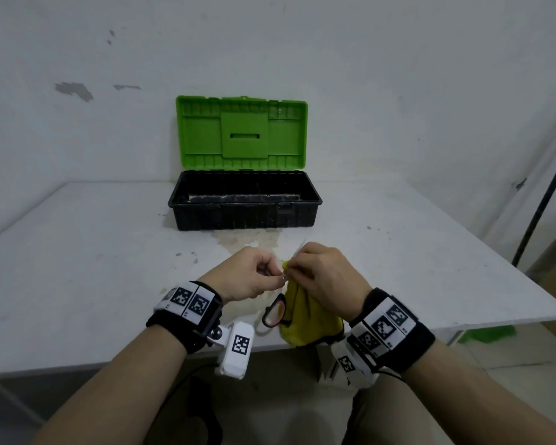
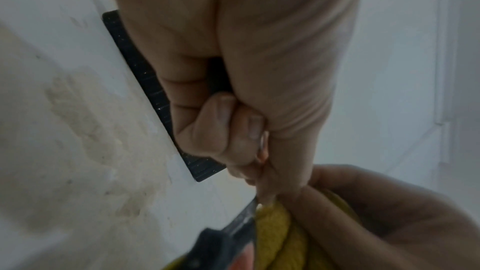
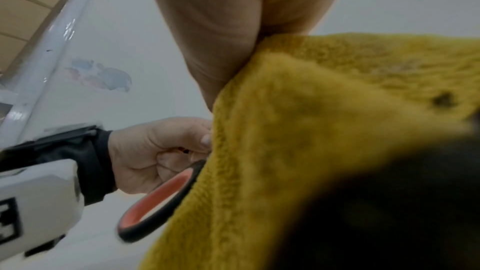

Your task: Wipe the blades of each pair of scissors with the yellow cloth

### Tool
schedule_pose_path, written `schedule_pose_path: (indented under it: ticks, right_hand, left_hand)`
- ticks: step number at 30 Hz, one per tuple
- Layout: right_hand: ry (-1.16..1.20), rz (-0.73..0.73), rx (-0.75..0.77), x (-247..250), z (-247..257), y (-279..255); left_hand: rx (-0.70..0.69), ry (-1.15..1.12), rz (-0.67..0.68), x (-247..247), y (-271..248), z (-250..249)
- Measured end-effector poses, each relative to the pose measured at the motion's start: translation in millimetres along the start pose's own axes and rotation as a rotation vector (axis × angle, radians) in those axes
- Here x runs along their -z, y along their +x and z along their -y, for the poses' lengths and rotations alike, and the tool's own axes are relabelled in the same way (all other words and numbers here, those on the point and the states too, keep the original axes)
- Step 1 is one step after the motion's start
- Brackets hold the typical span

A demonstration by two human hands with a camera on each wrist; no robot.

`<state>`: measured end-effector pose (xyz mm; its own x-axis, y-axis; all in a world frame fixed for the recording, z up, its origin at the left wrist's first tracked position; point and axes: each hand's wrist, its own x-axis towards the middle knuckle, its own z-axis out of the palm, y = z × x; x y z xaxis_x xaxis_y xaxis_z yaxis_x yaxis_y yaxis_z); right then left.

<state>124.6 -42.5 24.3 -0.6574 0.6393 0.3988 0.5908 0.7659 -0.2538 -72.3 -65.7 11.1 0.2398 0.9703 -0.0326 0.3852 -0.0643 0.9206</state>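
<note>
One pair of scissors with black handles lined in orange (image 1: 273, 311) hangs handle-down between my hands, above the near edge of the white table (image 1: 77, 284). My left hand (image 1: 278, 277) pinches the scissors near the base of the blades; the wrist view shows its fingers (image 2: 233, 130) curled tight. My right hand (image 1: 294, 268) grips the yellow cloth (image 1: 302, 319), bunched around the blades, which are mostly hidden. The cloth (image 3: 298, 130) hangs down beside the handle loop (image 3: 158, 198). The scissors (image 2: 233, 233) touch the cloth (image 2: 275, 233). No other scissors are in view.
An open toolbox stands at the back of the table, with a black base (image 1: 244, 216) and a raised green lid (image 1: 241, 130), against the white wall. A stained patch (image 1: 254, 242) marks the table in front of it. A dark pole (image 1: 543, 194) leans at the right.
</note>
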Motion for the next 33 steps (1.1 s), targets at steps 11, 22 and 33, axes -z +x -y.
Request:
schedule_pose_path:
  ticks: [11,22,33]
  right_hand:
    - [0.040,-0.129,0.040,7,4,-16]
    - [0.224,-0.252,-0.422,22,-22,1]
    - [0.105,-0.182,-0.292,13,-12,-1]
  left_hand:
    - [0.019,-0.128,-0.008,2,0,-3]
    - [0.018,-0.065,0.011,-4,2,-3]
    - [0.031,-0.095,0.051,-8,2,-2]
